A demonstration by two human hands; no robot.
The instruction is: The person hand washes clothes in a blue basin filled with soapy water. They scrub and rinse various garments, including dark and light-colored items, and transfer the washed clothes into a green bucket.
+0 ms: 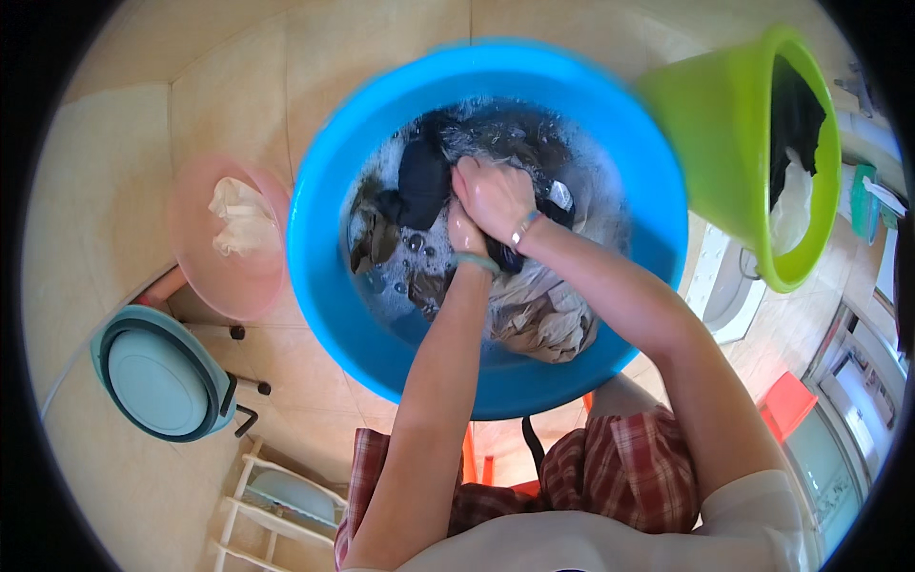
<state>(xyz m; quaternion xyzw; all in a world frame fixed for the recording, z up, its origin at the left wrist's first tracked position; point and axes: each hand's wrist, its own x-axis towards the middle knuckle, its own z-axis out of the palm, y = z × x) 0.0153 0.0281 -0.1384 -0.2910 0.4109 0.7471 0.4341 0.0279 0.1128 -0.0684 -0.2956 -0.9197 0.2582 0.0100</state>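
Inside a large round blue tub (658, 238), my two hands meet over soapy water. My right hand (498, 198) is curled into a fist on a black garment (422, 181), which bulges out to the left of the knuckles. Just below it, my left hand (466, 234) is closed on the same dark cloth, its fingers partly hidden by the right hand. Beige wet clothing (548, 319) lies bunched below and right of the hands. A brownish-olive piece of cloth (374, 236) floats at the left, and more dark fabric soaks at the far side.
At the right, a tilted lime-green bucket (705, 143) holds black and white cloth. A pink basin (205, 276) with white cloth stands left, near a folded teal basin (157, 381). A wooden rack (253, 505) is at lower left, and a red-orange stool (787, 405) at lower right.
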